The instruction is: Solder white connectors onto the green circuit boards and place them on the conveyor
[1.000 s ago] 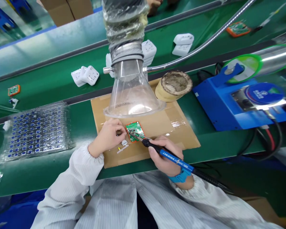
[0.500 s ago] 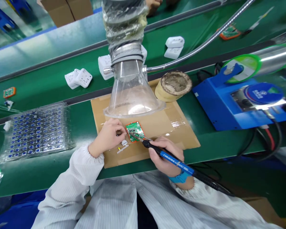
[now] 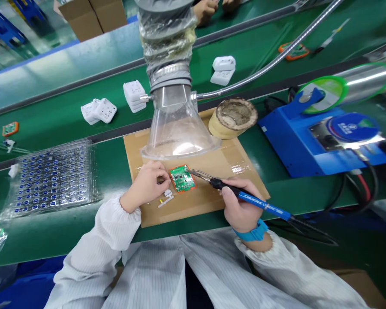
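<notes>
A green circuit board (image 3: 183,182) in an orange frame lies on the cardboard sheet (image 3: 209,197). At its left edge, my left hand (image 3: 149,182) is closed in a pinch; what the fingertips hold is too small to make out. My right hand (image 3: 244,208) grips a soldering iron (image 3: 260,205) with a blue and black handle, its metal tip by the board's upper right side. A small white part with a yellow mark (image 3: 166,198) lies just below the board. Above it all hangs a clear fume hood (image 3: 180,124).
Left stands a clear tray (image 3: 54,176) of small blue parts. A round, crusted pot (image 3: 233,118) sits on the cardboard's back edge, beside a blue soldering unit (image 3: 324,137). Behind, a green conveyor (image 3: 167,94) carries white housings (image 3: 98,110). A co-worker's hand (image 3: 206,9) shows at the top.
My right hand has drawn the soldering iron to the right, its tip moving from the board's middle to its upper right side. My left hand stays in place. Housings on the conveyor have shifted left.
</notes>
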The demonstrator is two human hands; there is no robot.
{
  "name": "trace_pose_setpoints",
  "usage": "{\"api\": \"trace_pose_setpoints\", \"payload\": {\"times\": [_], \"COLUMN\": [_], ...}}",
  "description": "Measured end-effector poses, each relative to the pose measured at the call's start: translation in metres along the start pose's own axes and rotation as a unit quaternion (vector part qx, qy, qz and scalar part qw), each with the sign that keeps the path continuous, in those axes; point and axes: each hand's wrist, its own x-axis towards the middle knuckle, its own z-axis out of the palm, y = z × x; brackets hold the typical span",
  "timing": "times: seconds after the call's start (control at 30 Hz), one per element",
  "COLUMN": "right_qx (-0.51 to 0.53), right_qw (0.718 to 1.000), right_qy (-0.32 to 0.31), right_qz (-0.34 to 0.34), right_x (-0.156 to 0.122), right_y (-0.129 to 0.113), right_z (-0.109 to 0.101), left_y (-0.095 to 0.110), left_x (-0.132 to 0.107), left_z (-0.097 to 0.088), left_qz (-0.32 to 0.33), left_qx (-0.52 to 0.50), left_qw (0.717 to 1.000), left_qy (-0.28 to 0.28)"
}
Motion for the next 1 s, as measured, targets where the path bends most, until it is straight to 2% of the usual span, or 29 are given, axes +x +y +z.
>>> {"api": "trace_pose_setpoints", "payload": {"times": [0.27, 0.4, 0.47, 0.53, 0.6, 0.67, 0.8, 1.0], "right_qx": [0.001, 0.005, 0.006, 0.004, 0.002, 0.001, 0.004, -0.009], "right_qw": [1.000, 1.000, 1.000, 1.000, 1.000, 1.000, 1.000, 1.000], "right_qy": [-0.004, -0.002, -0.003, -0.006, -0.007, -0.009, -0.010, -0.013], "right_qz": [0.009, 0.001, 0.004, 0.009, 0.011, 0.013, 0.006, -0.019], "right_x": [-0.001, -0.002, -0.002, -0.003, -0.003, -0.003, -0.002, 0.000], "right_y": [0.000, 0.002, 0.003, 0.005, 0.007, 0.008, 0.008, 0.008], "right_z": [0.000, -0.001, -0.002, -0.002, -0.002, -0.002, -0.002, -0.002], "left_y": [0.004, 0.005, 0.000, -0.009, -0.018, -0.027, -0.037, -0.041], "left_x": [-0.005, -0.013, -0.019, -0.026, -0.031, -0.034, -0.024, 0.028], "left_z": [-0.001, -0.013, -0.026, -0.041, -0.058, -0.076, -0.108, -0.133], "left_qz": [-0.001, -0.040, -0.097, -0.156, -0.195, -0.222, -0.266, -0.253], "left_qx": [0.004, -0.058, -0.146, -0.235, -0.294, -0.327, -0.374, -0.370], "left_qw": [1.000, 0.997, 0.983, 0.953, 0.927, 0.911, 0.888, 0.887], "left_qy": [0.000, -0.016, -0.062, -0.111, -0.131, -0.114, -0.030, 0.110]}}
